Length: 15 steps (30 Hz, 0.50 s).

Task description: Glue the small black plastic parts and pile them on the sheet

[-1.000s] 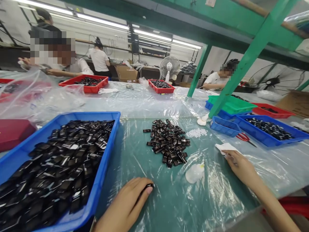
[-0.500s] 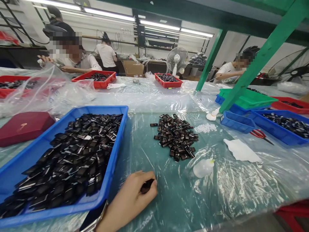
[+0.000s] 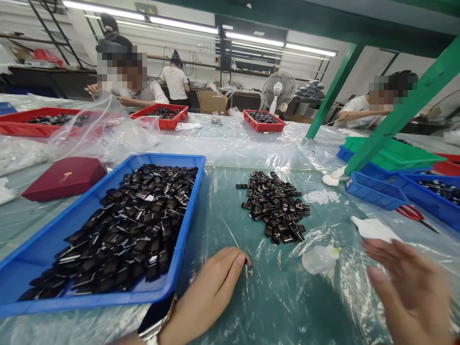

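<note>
My left hand (image 3: 217,280), with a watch at its wrist, rests on the green table top with its fingers curled. A dark edge of a small glossy black piece (image 3: 247,261) peeks out by the thumb tip; the rest is hidden by the hand. Beyond it lies a loose pile of similar black pieces (image 3: 275,206). My right hand (image 3: 409,287) is smeared by motion at the right, thumb and fingers apart, with nothing visible between them. Close to it are a white cloth or paper (image 3: 373,228) and a translucent squeeze bottle (image 3: 319,259) lying on its side.
At left stands a blue tray (image 3: 187,225) full of black pieces, beside a dark red box (image 3: 66,178). Small white bits (image 3: 321,197), a small blue bin (image 3: 375,190) and red-handled pliers (image 3: 411,212) lie right. A green post (image 3: 398,110) slants down there. Co-workers sit across.
My right hand has come into view from the right. My left hand has turned, so the black piece in it is now mostly covered. The whole view has shifted toward the left.
</note>
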### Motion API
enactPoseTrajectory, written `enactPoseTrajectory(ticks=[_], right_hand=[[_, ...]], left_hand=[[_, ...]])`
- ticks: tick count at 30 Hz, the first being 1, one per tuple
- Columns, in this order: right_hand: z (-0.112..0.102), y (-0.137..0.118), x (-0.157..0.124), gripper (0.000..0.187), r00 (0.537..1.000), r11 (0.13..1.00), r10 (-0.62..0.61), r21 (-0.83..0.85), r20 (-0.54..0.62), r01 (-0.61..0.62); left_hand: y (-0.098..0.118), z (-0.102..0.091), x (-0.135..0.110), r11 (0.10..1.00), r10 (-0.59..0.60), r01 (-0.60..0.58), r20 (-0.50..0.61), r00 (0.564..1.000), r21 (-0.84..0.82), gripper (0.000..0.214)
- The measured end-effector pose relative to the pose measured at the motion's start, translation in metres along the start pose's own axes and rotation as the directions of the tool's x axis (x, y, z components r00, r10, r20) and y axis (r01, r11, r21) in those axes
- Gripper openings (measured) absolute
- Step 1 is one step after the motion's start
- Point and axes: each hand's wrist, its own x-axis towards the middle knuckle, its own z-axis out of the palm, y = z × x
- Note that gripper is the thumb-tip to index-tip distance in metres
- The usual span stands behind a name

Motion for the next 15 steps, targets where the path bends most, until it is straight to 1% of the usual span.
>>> enactPoseTrajectory(ticks=[1, 2, 3, 4, 6, 8, 11, 12, 15], right_hand=[[0.008, 0.007, -0.001, 0.064, 0.995, 0.998, 0.052, 0.031, 0.081, -0.055], [0.016, 0.012, -0.002, 0.07, 0.984, 0.994, 0.098, 0.04, 0.147, -0.105], [0.024, 0.016, -0.004, 0.07, 0.965, 0.986, 0.154, 0.035, 0.211, -0.165], [0.031, 0.018, -0.006, 0.065, 0.943, 0.975, 0.207, 0.029, 0.261, -0.222], [0.041, 0.018, -0.01, 0.05, 0.906, 0.954, 0.279, 0.021, 0.317, -0.3], [0.045, 0.013, -0.014, 0.039, 0.904, 0.947, 0.297, 0.025, 0.308, -0.32], [0.041, 0.001, -0.028, 0.035, 0.909, 0.937, 0.333, 0.025, 0.25, -0.35], [0.039, -0.004, -0.035, 0.035, 0.913, 0.938, 0.328, 0.028, 0.244, -0.345], [0.035, -0.021, -0.06, 0.035, 0.937, 0.966, 0.228, 0.055, 0.264, -0.251]], left_hand=[[-0.001, 0.001, 0.0, 1.0, 0.011, -0.011, 0.009, 1.0, -0.012, 0.031], [-0.002, 0.001, 0.0, 1.0, 0.019, -0.019, 0.021, 1.0, -0.024, 0.027], [-0.003, 0.002, 0.0, 0.999, 0.026, -0.025, 0.032, 0.999, -0.04, 0.024], [-0.004, 0.002, 0.001, 0.998, 0.032, -0.03, 0.042, 0.999, -0.06, 0.022], [-0.004, 0.001, 0.001, 0.993, 0.053, -0.047, 0.053, 0.997, -0.11, 0.021], [-0.004, 0.0, 0.002, 0.984, 0.083, -0.074, 0.051, 0.995, -0.16, 0.022], [-0.003, -0.003, 0.001, 0.975, 0.112, -0.103, 0.036, 0.993, -0.199, 0.024], [-0.003, -0.003, 0.0, 0.973, 0.113, -0.104, 0.034, 0.993, -0.205, 0.025], [-0.003, -0.001, -0.004, 0.976, 0.096, -0.091, 0.016, 0.995, -0.196, 0.025]])
